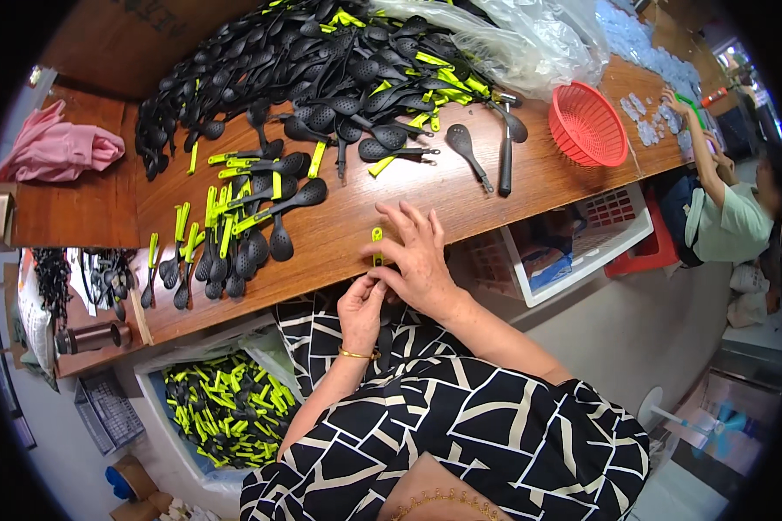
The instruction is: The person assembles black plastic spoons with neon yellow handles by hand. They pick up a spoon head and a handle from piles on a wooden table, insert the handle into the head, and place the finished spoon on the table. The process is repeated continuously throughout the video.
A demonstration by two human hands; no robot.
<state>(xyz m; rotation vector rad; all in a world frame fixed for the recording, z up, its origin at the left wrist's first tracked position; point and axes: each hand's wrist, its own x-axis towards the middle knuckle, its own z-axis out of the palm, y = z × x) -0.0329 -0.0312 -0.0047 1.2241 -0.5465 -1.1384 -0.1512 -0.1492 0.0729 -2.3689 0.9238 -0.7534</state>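
At the table's near edge my two hands meet. My right hand (423, 269) has its thumb and index finger closed on a bright green handle (377, 235), whose holed end points away from me; its other fingers are spread. Close against it, my left hand (362, 308) has its fingertips pinched together just below the handle. What lies between those fingertips is hidden. Left of my hands lie several black spoons (280, 240) with green handles, some overlapping. A slotted black spoon (466, 149) without a green handle lies beyond my right hand, beside a black-handled hammer (506, 148).
A big heap of black utensils (321, 74) fills the far table. Red basket (587, 126) and clear plastic bag (530, 43) stand at right. Below are a bin of green-handled pieces (155, 382) and a white crate (643, 227). Another person (730, 217) works at far right.
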